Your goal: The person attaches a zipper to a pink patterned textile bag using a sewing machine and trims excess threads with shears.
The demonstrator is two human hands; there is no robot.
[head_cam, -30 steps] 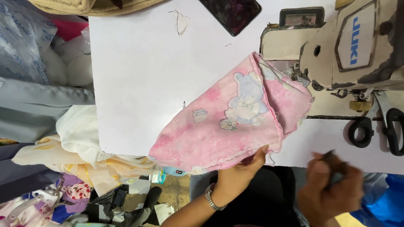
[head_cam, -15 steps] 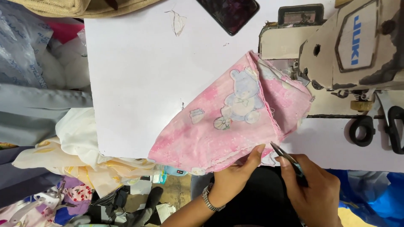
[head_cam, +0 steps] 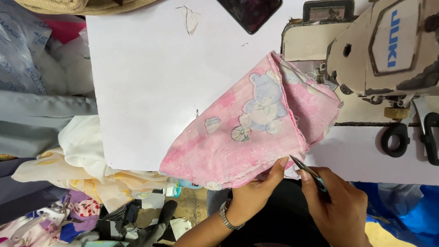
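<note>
A folded pink cloth (head_cam: pixel 247 132) printed with a pale bear lies on the white table (head_cam: pixel 146 77), its far end against the sewing machine (head_cam: pixel 366 50). My left hand (head_cam: pixel 256 192), a watch on its wrist, pinches the cloth's near edge at the table's front. My right hand (head_cam: pixel 336 206) holds small thread snips (head_cam: pixel 307 170), whose pointed tip sits close to the cloth's edge, just right of my left fingertips.
A dark phone (head_cam: pixel 251 11) lies at the table's far edge. Black-handled scissors (head_cam: pixel 411 135) rest right of the machine. Piles of fabric (head_cam: pixel 68 164) hang off the left side, and blue cloth (head_cam: pixel 402 206) sits at lower right.
My right hand has come up from the lower right and brought the snips to the cloth's near edge. The cloth has shifted a little under my left hand.
</note>
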